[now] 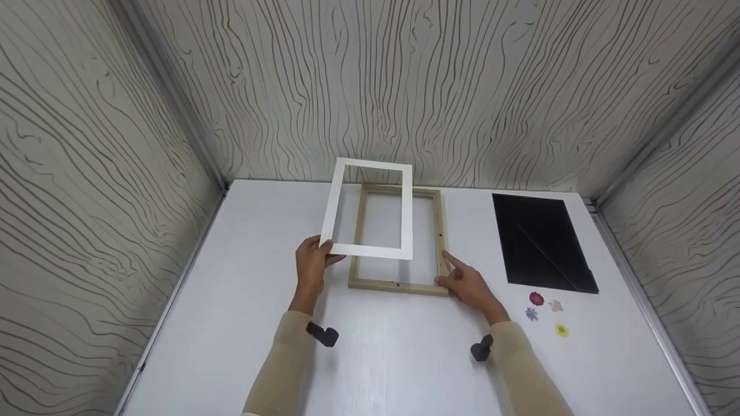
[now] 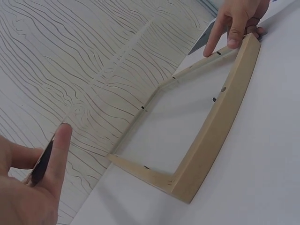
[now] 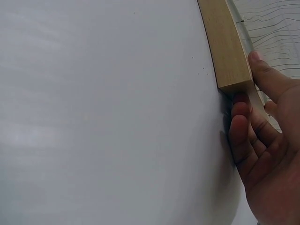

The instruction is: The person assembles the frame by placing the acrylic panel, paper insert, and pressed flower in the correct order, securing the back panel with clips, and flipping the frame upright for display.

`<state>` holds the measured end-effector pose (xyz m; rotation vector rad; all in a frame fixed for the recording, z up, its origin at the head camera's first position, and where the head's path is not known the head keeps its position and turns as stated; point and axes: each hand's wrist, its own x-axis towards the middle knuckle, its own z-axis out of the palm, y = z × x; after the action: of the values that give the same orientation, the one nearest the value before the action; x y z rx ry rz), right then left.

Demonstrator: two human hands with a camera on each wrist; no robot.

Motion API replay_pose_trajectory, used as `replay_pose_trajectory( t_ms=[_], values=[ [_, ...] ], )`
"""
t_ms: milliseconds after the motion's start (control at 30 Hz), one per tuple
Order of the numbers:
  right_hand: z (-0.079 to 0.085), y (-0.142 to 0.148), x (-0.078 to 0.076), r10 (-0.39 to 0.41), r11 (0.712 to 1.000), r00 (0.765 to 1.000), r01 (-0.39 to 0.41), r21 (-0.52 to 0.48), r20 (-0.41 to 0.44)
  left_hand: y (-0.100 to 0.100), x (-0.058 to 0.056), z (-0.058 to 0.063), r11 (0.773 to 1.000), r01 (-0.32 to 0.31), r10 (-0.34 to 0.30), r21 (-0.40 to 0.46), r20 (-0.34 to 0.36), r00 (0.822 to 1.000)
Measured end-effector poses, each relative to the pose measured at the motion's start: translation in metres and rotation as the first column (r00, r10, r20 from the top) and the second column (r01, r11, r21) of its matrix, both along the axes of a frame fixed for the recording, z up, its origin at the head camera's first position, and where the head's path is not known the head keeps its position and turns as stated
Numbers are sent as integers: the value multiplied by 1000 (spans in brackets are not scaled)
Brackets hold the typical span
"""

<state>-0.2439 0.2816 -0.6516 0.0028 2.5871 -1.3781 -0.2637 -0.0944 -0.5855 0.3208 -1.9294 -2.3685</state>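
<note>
In the head view, my left hand pinches a white picture mat by its lower left corner, thumb on top. The mat is held up over the left part of a light wooden picture frame, tilted and apart from it. The frame lies on the table with small dark tabs along its inner edge, plain in the left wrist view. My right hand grips the frame's near right corner. In the right wrist view, the thumb lies along the frame's edge and curled fingers reach under the corner.
A black backing board with a thin strip across it lies at the right of the white table. Near it are a red flower, a pale pink flower, a purple flower and a yellow flower. Patterned walls enclose the table.
</note>
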Motion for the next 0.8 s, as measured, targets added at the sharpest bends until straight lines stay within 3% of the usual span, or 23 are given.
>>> replay_pose_trajectory(
  t_ms=[800],
  values=[
    [1, 0, 1, 5, 1000, 1000, -5, -21, 2, 30, 10, -22, 997, 49, -44, -55, 87, 995]
  ],
)
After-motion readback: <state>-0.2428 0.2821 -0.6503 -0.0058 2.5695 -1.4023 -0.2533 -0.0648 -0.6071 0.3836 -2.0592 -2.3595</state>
